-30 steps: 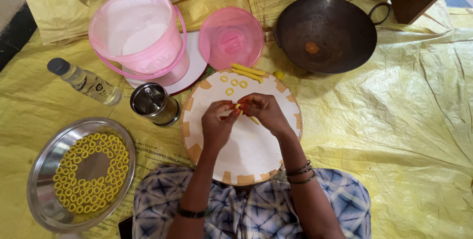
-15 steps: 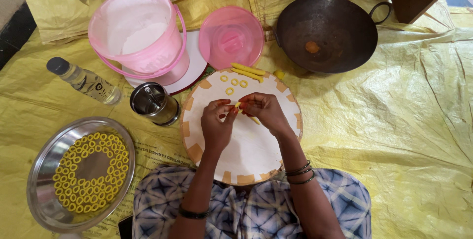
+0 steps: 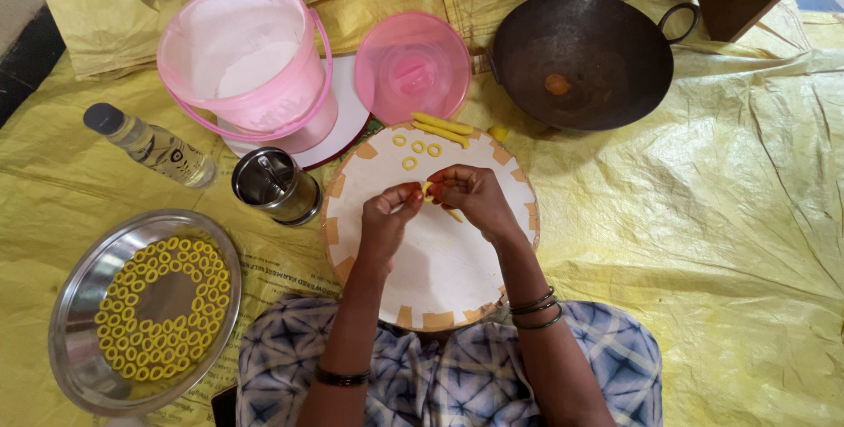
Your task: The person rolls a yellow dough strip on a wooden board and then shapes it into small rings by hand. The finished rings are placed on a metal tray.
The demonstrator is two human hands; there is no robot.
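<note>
Both hands — left hand [image 3: 389,216], right hand [image 3: 468,196] — pinch a dough strip [image 3: 428,189] over the round board [image 3: 440,260]; join ends gently, evenly.

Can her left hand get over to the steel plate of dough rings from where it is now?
Probably yes. The left hand is on the round board, pinching dough with the right hand. The steel plate lies lower left, nothing between; the steel tin sits clear.

At the bottom of the frame the person wore a blue-and-white tie-dye garment [image 3: 457,374], a thin dark bangle [image 3: 341,379] on the left forearm and several dark and green bangles [image 3: 533,308] at the right wrist, both forearms bare.
</note>
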